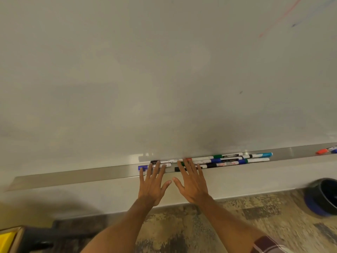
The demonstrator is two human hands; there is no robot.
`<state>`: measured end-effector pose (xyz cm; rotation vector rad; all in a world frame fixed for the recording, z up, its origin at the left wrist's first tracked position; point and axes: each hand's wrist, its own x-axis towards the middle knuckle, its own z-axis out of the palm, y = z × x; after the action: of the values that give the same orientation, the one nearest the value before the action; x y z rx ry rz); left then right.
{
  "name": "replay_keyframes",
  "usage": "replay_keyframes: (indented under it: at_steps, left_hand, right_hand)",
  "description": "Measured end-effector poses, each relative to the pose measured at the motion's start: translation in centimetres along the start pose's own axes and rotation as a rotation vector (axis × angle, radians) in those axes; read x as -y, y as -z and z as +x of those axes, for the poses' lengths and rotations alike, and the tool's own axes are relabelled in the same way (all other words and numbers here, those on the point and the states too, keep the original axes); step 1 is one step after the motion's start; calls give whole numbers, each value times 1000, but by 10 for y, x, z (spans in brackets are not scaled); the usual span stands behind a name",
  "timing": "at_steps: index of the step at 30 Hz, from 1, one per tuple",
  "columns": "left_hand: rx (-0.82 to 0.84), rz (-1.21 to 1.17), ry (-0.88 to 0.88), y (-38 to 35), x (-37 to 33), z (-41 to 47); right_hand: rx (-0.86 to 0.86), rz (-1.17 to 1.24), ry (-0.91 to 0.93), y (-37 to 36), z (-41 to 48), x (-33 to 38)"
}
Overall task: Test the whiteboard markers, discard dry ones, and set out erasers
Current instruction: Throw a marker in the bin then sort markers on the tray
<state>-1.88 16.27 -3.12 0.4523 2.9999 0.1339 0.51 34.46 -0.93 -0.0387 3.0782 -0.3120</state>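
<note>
Whiteboard markers (pixel 218 160), slim white and black barrels with blue, green, black, red and light-blue caps, lie side by side and end to end on the long grey metal tray (pixel 73 177). The tray runs along the foot of the pale whiteboard (pixel 127 70), and the cluster sits just right of the frame's centre; the ledge presumably keeps them within reach of the writing surface. A separate red-capped marker (pixel 321 151) lies on the same tray at the right edge, well apart. The left hand (pixel 152 187) and right hand (pixel 193 187) reach in from the bottom centre, palms down. All fingers are straight and spread and grip nothing. Their tips lie over the cluster's left end, apparently to gather or select markers for testing, though contact cannot be confirmed. A faint red stroke (pixel 279 19) marks the board at upper right. A round black bin (pixel 324 196) on the patterned carpet at lower right is probably for dry markers. No eraser is visible.
</note>
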Motion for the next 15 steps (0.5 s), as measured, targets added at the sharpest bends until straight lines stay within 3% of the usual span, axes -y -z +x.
replay_keyframes:
  at_steps: [9, 15]
  left_hand:
    - [48, -38, 65, -5, 68, -11]
    - [21, -79, 35, -14, 79, -14]
  right_hand:
    - [67, 12, 62, -20, 10, 65]
    - [-17, 36, 150, -33, 19, 92]
